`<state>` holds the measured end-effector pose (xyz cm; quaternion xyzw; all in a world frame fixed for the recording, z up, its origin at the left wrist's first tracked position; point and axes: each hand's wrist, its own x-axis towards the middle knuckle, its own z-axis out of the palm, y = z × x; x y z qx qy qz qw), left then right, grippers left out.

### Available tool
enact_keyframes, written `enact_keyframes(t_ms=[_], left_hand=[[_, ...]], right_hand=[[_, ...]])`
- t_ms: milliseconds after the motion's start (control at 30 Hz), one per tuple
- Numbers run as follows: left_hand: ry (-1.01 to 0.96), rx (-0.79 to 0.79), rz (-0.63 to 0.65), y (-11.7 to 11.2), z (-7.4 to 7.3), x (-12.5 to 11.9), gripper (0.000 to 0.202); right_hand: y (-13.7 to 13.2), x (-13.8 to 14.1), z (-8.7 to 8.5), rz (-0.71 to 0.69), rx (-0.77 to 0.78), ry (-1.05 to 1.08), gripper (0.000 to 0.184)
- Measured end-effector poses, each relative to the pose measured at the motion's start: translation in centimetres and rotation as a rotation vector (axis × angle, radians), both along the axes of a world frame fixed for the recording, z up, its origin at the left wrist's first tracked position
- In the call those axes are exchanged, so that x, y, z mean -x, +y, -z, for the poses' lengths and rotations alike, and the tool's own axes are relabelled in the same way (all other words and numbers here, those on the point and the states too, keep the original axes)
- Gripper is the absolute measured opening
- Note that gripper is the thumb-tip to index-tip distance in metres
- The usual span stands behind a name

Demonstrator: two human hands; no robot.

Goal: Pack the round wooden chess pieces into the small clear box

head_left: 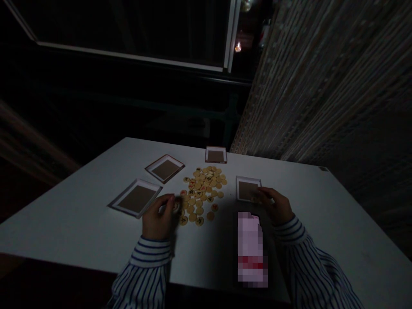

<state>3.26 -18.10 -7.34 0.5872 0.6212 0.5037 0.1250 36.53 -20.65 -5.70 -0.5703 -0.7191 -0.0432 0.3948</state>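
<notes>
A heap of round yellow game discs (pixel 202 191) with red and black marks lies in the middle of the white table (pixel 80 214). My left hand (pixel 159 219) rests at the heap's left edge, fingers curled, pinching one disc (pixel 176 207). My right hand (pixel 275 206) lies at the near edge of a small white-rimmed tray (pixel 247 189), its fingers bent down on the rim; whether they hold anything is hidden. Both wrists wear striped sleeves.
Three more white-rimmed trays with brown insides stand around the heap: near left (pixel 135 198), far left (pixel 165 168), far middle (pixel 216 155). A blurred-out object (pixel 252 249) lies between my forearms. A woven wall (pixel 322 86) rises at the right; the room is dark.
</notes>
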Motion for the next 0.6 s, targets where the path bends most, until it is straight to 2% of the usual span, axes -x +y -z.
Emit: enact_keyframes(t_ms=[300,467,600], left_hand=[[0.165,-0.18,0.142,-0.6,0.6,1.3,0.016],[0.24,-0.23,0.25,-1.6,1.2,0.6,0.013],[0.329,-0.285,0.322,-2.2,1.7,-0.1,0.014]], right_hand=[[0.8,2.1,0.1,-0.053,0.08,-0.092,0.02],[0.9,3.2,0.4,-0.104,0.145,-0.16,0.021],[0.7,4.7,-0.1,-0.205,0.161,-0.212,0.021]])
